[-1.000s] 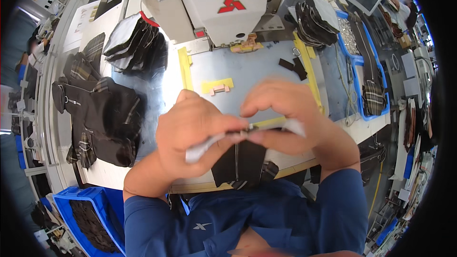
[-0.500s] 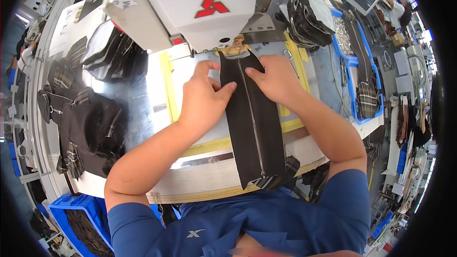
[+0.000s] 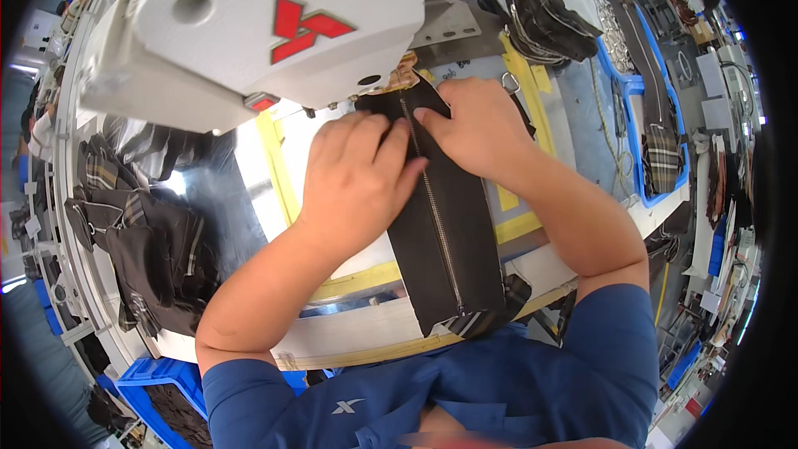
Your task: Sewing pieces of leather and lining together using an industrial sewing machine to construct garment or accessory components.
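A long black fabric piece with a zipper (image 3: 453, 233) runs from under the sewing machine head (image 3: 249, 33) toward me, its near end hanging over the table edge. My left hand (image 3: 357, 170) rests on the fabric's left side, fingers laid over it near the zipper and thumb apart. My right hand (image 3: 482, 129) lies along the right edge close to the machine, thumb on the fabric beside the zipper. The fabric's far end lies by a tan part (image 3: 403, 76) under the machine head; the stitching point is hidden.
Dark and plaid fabric pieces (image 3: 154, 241) are heaped at left, and a stack of black pieces (image 3: 549, 12) stands at back right. Blue trays (image 3: 636, 137) with metal parts and a strap sit at right. Yellow tape (image 3: 357, 280) marks the work plate. A blue crate (image 3: 158, 374) is at lower left.
My left hand has moved right and farther onto the fabric, fingers now over it near the zipper. The fabric's far end has shifted left. The view has also shifted, with the machine head appearing larger.
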Tool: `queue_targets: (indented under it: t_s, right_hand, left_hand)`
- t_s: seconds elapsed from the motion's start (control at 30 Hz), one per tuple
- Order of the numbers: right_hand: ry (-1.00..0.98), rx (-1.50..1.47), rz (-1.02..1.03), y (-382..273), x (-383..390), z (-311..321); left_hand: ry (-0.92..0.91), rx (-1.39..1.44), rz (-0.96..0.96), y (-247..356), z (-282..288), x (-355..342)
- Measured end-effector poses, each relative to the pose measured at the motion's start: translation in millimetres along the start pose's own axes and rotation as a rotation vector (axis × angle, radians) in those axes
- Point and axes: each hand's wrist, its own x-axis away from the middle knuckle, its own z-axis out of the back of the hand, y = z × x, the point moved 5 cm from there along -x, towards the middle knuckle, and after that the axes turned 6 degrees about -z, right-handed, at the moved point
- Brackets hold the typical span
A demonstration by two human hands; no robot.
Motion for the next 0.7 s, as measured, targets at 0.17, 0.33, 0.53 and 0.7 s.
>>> queue_targets:
  t_s: [0.17, 0.33, 0.53, 0.7]
  right_hand:
    - [-0.055, 0.012, -0.048, 0, 0, 1]
    - [-0.131, 0.030, -0.085, 1, -5, 4]
    - [0.372, 0.144, 0.399, -10, 24, 19]
    - [0.217, 0.128, 0.595, -19, 36, -2]
  left_hand:
    - [-0.179, 0.117, -0.022, -2, -20, -1]
    - [-0.211, 0.144, 0.035, -3, -20, -2]
    - [-0.233, 0.148, 0.047, -3, -21, -2]
    - [-0.204, 0.185, 0.056, -3, -23, -4]
